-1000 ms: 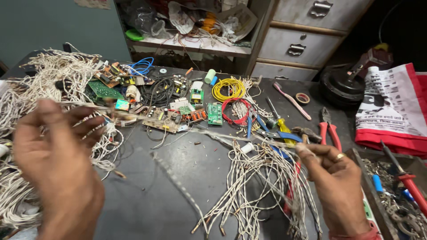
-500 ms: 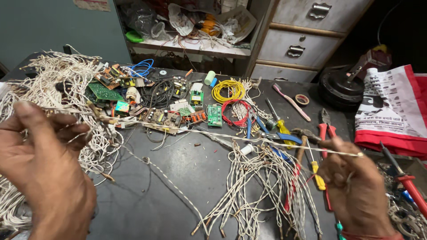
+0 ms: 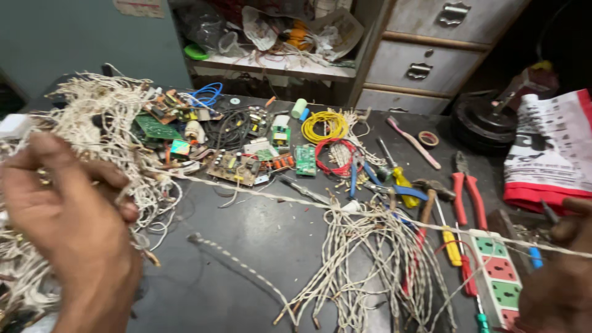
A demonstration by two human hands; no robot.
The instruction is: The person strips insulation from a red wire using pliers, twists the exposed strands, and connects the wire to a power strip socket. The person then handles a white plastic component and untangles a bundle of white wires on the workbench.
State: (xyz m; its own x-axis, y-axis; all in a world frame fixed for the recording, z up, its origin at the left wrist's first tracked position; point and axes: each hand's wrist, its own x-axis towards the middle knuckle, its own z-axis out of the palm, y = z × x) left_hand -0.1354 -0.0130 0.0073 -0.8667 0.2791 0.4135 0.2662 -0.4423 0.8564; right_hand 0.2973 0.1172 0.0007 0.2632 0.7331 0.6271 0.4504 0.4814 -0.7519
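Note:
My left hand point(image 3: 68, 228) is closed over one end of a long white twisted wire point(image 3: 296, 198), right by a big tangle of white wires point(image 3: 92, 123) at the left. The wire stretches taut across the dark table to my right hand point(image 3: 564, 271) at the lower right, which pinches its other end. Under the stretched wire lies a loose bunch of white twisted wires point(image 3: 364, 259), and a single short wire piece point(image 3: 240, 265) lies on the tabletop.
Circuit boards point(image 3: 234, 166), yellow wire coil point(image 3: 325, 125) and red wire coil point(image 3: 336, 157) lie at the back. Red-handled pliers point(image 3: 465, 188), screwdrivers point(image 3: 450, 240) and a power strip point(image 3: 499, 277) sit at the right. A red-and-white cloth point(image 3: 549, 154) and grey drawers point(image 3: 431, 55) stand behind.
Both hands have moved apart, the right one down and to the right edge, pulling the white wire out longer and taut across the table.

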